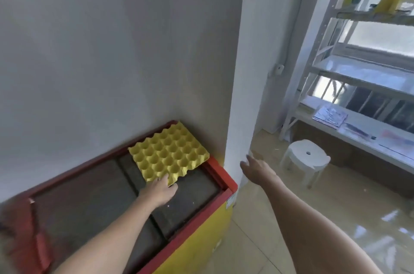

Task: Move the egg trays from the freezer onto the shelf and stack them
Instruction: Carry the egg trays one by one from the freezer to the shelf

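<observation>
Left hand (159, 188) grips yellow egg tray (169, 153); freezer (201, 235) label unreadable.

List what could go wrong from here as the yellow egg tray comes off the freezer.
1. Only the left hand touches the egg tray, at its near edge; lifted one-handed, the thin tray may flex or slip.
2. The right hand is off to the side, away from the tray.
3. The white stool stands before the shelf, a possible obstacle.
</observation>
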